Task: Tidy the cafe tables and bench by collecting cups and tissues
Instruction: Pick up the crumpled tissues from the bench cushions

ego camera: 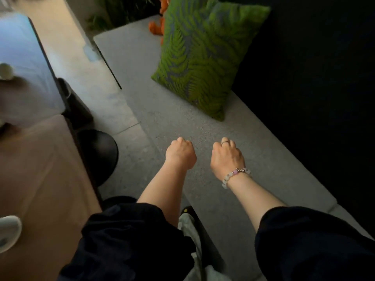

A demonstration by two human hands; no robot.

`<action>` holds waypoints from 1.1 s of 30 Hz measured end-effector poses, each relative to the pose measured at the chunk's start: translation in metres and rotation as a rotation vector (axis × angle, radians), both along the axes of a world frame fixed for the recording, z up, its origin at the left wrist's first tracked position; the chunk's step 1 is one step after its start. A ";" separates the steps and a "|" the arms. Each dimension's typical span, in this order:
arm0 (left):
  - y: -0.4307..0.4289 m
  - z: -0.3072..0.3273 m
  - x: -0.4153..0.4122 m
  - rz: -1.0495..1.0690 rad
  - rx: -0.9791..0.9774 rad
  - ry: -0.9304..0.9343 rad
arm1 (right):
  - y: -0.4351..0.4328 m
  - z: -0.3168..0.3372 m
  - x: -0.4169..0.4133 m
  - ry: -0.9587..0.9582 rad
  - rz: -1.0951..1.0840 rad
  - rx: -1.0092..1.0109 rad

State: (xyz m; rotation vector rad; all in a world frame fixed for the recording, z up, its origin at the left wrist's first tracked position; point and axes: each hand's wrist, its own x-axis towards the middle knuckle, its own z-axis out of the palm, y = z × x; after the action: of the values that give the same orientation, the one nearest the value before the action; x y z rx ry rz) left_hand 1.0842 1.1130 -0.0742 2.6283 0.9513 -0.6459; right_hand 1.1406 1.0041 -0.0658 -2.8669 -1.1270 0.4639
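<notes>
My left hand [181, 155] and my right hand [227, 157] hover side by side over the grey bench [162, 118], wrists bent down. Both have their fingers curled under, and nothing shows in either; the fingertips are hidden. The right wrist wears a bead bracelet, and there is a ring on one finger. A small white cup [6, 71], blurred, stands on the pale table [26, 47] at the far left. A white rounded object [8, 233], cut off by the frame, lies on the tan table [40, 169] at the lower left. No tissue is in view.
A green fern-print cushion [203, 57] leans against the dark backrest on the bench. An orange plush toy [157, 27] sits behind it. A round black table base [99, 155] stands on the floor between the tables and the bench. Plants are at the top.
</notes>
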 end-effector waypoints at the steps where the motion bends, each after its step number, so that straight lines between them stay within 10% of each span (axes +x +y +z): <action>1: -0.006 0.013 -0.005 -0.013 0.005 -0.005 | -0.006 0.010 -0.006 -0.008 0.003 0.001; 33: -0.047 0.119 -0.201 -0.307 0.201 -0.471 | -0.054 0.113 -0.212 -0.309 -0.248 0.132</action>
State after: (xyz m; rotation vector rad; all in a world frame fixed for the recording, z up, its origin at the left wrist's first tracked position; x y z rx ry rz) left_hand 0.8832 1.0664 0.0444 2.9340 0.5003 0.0275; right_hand 0.9282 0.9498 0.0471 -2.9693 -0.7752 -0.0638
